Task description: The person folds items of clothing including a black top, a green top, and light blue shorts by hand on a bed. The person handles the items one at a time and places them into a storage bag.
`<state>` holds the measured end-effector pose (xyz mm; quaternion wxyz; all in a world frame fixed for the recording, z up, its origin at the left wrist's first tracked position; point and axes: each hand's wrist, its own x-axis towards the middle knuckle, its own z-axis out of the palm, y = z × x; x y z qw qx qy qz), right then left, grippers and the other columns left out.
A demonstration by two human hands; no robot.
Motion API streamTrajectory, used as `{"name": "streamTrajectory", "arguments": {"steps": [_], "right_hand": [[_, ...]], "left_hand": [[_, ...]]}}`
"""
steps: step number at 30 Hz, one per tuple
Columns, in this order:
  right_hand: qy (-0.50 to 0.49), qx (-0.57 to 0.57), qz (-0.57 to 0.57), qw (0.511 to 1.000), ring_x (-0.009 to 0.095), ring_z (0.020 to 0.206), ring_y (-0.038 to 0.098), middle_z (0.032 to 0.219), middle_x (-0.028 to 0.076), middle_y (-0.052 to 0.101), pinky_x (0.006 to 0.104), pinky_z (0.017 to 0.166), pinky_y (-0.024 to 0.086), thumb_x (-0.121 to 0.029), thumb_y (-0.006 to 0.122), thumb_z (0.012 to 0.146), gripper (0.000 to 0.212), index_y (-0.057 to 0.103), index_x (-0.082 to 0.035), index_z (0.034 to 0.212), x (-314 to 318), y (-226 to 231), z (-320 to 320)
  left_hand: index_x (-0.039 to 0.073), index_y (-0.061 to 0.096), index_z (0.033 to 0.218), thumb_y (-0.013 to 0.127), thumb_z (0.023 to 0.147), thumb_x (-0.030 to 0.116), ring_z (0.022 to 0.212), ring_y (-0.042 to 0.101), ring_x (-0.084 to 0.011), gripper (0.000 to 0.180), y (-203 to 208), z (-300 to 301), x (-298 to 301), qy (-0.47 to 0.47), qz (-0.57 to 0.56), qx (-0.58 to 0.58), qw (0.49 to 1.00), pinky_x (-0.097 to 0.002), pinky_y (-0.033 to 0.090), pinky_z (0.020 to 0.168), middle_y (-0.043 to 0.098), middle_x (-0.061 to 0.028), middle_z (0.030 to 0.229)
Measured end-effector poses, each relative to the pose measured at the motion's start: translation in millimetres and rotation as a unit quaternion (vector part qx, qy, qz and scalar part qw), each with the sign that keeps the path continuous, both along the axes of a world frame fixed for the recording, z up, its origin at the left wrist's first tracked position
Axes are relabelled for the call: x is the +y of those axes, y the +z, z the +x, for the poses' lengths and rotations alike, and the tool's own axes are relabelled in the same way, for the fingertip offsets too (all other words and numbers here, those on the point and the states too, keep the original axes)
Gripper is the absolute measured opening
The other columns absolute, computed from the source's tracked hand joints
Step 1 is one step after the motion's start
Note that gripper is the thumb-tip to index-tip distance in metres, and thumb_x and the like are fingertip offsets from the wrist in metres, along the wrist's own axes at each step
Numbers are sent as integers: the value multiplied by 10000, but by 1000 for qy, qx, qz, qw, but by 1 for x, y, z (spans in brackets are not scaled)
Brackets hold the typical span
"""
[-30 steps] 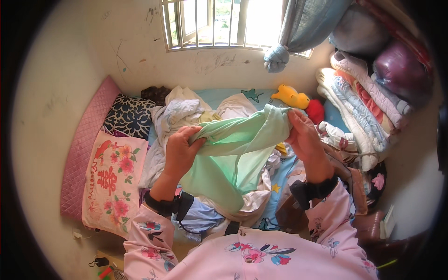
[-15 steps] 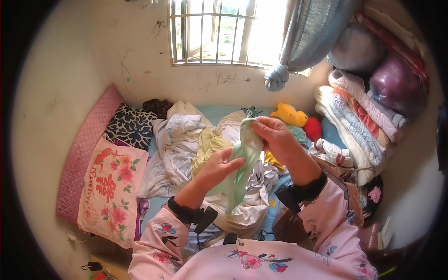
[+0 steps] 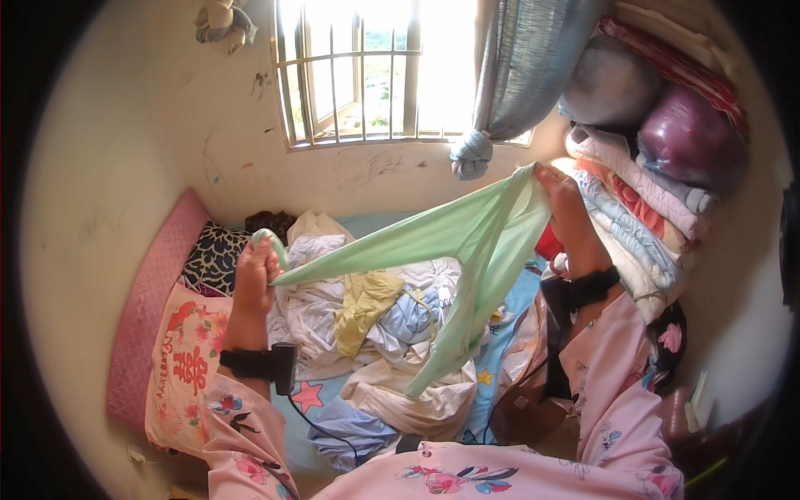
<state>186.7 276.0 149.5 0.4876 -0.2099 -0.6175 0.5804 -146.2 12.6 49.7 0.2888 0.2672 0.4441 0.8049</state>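
Observation:
Light green pants (image 3: 475,237) are stretched in the air between my hands, above the bed. My left hand (image 3: 257,271) is closed around the end of one leg, with a bit of fabric bunched above the fist. At the right, my right hand (image 3: 562,196) pinches the pants at their upper corner, by the waist. The other leg hangs down loose toward the bed. Beneath lie a crumpled yellow garment (image 3: 364,304), a light blue garment (image 3: 410,318), white clothes (image 3: 304,333) and a cream cloth (image 3: 408,396). A blue garment (image 3: 354,433) lies close to my body.
A pink quilted headboard (image 3: 133,350), a patterned pillow (image 3: 215,258) and a flowered pink cover (image 3: 177,362) are at the left. Folded quilts (image 3: 633,204) and stuffed bags (image 3: 692,137) stack at the right. Beyond are a barred window (image 3: 358,83) and a knotted curtain (image 3: 533,67).
My hands have moved far apart, left hand to the left and right hand up and to the right. The pants, bunched before, are now spread between them. The view has shifted slightly.

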Motion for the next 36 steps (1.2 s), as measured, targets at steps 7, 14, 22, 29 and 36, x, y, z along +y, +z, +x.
{"name": "streamTrajectory", "arguments": {"steps": [7, 14, 22, 29, 36], "right_hand": [[18, -139, 209, 968, 69, 655, 533, 704, 11, 574, 227, 572, 429, -213, 508, 822, 214, 591, -22, 872, -19, 23, -4], [126, -279, 442, 843, 315, 640, 546, 689, 169, 559, 343, 573, 443, -204, 550, 732, 168, 560, -41, 769, -118, -12, -55], [247, -254, 268, 896, 176, 579, 514, 619, 86, 533, 299, 544, 406, -219, 678, 661, 336, 491, -23, 861, -118, -31, -33], [168, -375, 348, 843, 299, 724, 579, 754, 172, 587, 359, 642, 460, -199, 539, 712, 216, 582, -80, 887, -83, -116, -33], [-17, -405, 369, 837, 314, 809, 553, 859, 179, 573, 350, 715, 445, -175, 610, 651, 270, 575, -56, 890, 12, -121, -2]], "left_hand": [[13, 506, 978, 570, 767, 295, 651, 573, -225, 358, -61, -66, -24, 131, -416, 422, 795, -297, 457, 580, 589, -83, 754], [13, 482, 1071, 628, 728, 261, 915, 486, -127, 448, 32, 147, 43, -175, -17, 373, 911, -260, 392, 778, 535, -95, 975], [-8, 557, 810, 530, 811, 174, 604, 417, -38, 184, 59, 161, 25, -209, -145, 436, 863, -216, 379, 546, 485, 26, 620], [52, 577, 759, 499, 842, 176, 488, 331, 19, 169, 110, 145, 18, -127, -81, 323, 934, -152, 255, 423, 429, 85, 563], [79, 542, 790, 531, 820, 244, 607, 455, -60, 167, 146, 48, 2, 51, -43, 253, 965, -206, 403, 560, 494, 20, 677]]}}
